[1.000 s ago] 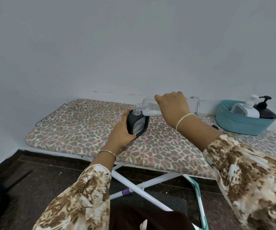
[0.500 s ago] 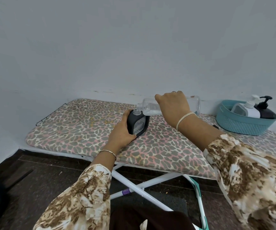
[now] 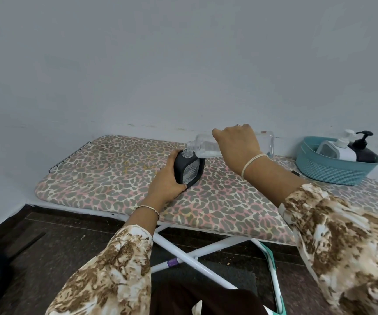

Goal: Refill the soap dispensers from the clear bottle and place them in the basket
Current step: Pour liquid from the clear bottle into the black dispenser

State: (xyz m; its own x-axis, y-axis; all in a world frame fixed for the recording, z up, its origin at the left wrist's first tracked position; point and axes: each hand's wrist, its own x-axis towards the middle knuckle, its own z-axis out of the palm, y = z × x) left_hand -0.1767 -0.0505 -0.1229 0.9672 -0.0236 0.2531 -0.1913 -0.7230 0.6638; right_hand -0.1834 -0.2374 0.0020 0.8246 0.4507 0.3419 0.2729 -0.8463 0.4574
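Right grip (image 3: 235, 146) curls round the clear bottle (image 3: 200, 144), tipped almost flat at frame centre with its mouth over the neck of the black dispenser (image 3: 189, 170) that the left grip (image 3: 167, 181) clasps on the ironing board (image 3: 115, 173); any wobble would likely spill soap past that narrow neck.

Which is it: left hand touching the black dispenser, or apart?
Touching. The head view shows the left hand gripping the black dispenser along its left edge.

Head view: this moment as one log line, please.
left hand: grips black dispenser | right hand: tips clear bottle over its neck | basket: white dispenser, black pump dispenser
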